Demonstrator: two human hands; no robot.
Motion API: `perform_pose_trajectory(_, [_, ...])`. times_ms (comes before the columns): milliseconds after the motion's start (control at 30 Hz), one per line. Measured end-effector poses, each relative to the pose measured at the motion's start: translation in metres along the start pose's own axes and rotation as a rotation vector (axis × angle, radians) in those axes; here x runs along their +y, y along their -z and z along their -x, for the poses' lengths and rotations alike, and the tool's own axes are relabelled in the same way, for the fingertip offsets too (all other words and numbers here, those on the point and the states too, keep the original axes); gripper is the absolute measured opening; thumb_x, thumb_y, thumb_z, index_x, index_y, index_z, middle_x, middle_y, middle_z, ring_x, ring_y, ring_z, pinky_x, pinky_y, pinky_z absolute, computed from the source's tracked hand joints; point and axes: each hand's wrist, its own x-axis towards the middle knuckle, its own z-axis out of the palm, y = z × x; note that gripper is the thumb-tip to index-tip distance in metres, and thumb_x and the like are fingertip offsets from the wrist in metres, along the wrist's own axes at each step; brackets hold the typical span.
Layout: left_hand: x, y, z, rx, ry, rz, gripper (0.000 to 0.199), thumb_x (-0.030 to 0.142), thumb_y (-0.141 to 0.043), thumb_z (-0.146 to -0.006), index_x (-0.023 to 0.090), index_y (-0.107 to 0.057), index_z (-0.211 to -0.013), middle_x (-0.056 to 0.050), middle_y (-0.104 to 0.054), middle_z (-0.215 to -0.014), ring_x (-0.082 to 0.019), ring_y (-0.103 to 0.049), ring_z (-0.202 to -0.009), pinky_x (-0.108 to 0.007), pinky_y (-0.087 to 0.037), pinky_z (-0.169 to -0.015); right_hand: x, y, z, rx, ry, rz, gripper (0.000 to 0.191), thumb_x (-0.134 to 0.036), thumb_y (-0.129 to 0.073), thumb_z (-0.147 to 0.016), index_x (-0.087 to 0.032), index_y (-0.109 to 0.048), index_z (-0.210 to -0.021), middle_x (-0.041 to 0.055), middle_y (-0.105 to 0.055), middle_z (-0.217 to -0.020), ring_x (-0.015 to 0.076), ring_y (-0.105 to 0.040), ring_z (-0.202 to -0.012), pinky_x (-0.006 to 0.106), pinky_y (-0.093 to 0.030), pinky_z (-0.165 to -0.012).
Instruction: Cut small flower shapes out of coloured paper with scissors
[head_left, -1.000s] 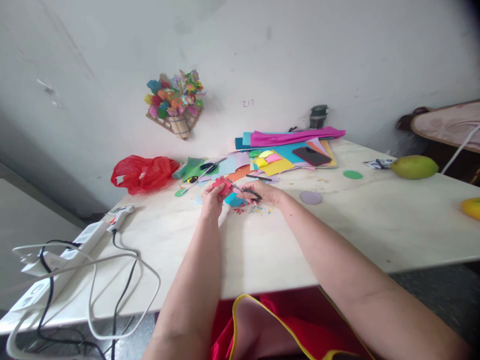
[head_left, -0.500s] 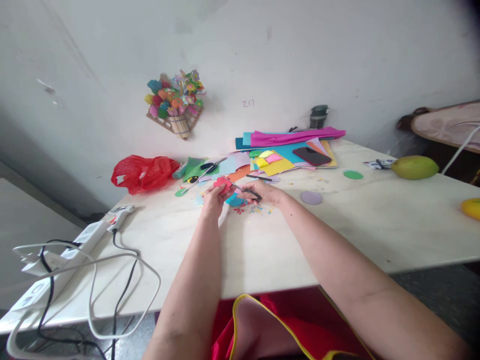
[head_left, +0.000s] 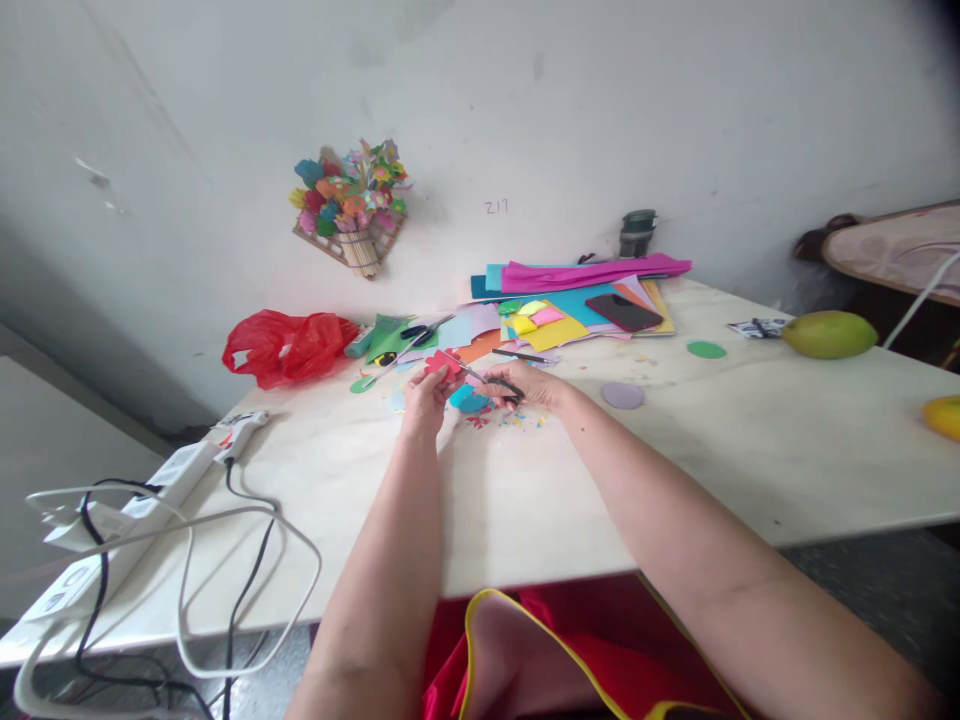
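My left hand (head_left: 427, 398) pinches a red paper flower (head_left: 442, 365) with scalloped edges. Fingers of my right hand (head_left: 525, 384) are wrapped round the black handles of a pair of scissors (head_left: 504, 388), whose blades point left and reach the flower's right edge. Below the hands, a blue paper circle (head_left: 470, 398) lies on the table, with red, blue and yellow paper scraps (head_left: 517, 417) beside it. A lilac paper circle (head_left: 622, 396) rests to the right of my right hand.
Behind the hands lie coloured sheets (head_left: 566, 325), a phone (head_left: 624, 312) and a second pair of scissors (head_left: 418, 333). A red plastic bag (head_left: 289, 345) sits back left, a power strip (head_left: 154, 505) with loose cables front left. At right is a green mango (head_left: 829, 334).
My left hand has shifted slightly left and turned the red flower a little against the scissors. My right hand keeps nearly the same place.
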Motion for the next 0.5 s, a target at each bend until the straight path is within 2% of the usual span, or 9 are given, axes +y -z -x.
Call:
perform_pose_trajectory(300, [0.0005,-0.0002,0.0009,-0.036,0.023,0.001,0.024,0.025,-0.085,-0.056,0.015,-0.070,-0.072,-0.007,-0.075,-0.076,-0.023,-0.075,-0.073,-0.037,-0.061,-0.077,-0.0015,-0.0004,0.0016,0.006,-0.013,-0.013,0.028,-0.041,-0.074,-0.080,-0.015,-0.063,-0.079,-0.0037,-0.057,-0.053,0.0060,-0.047,-0.038,0.017,-0.030,-0.036])
perform_pose_trajectory(500, [0.0004,-0.0014,0.0007,-0.002,0.012,0.001,0.023,0.026,-0.085,-0.059,0.016,-0.068,-0.070,-0.006,-0.073,-0.071,-0.023,-0.074,-0.071,-0.041,-0.061,-0.082,-0.0025,-0.0009,0.0009,-0.002,0.013,-0.002,0.030,-0.041,-0.075,-0.077,-0.014,-0.066,-0.085,-0.0054,-0.055,-0.052,0.0055,-0.043,-0.038,0.018,-0.029,-0.038])
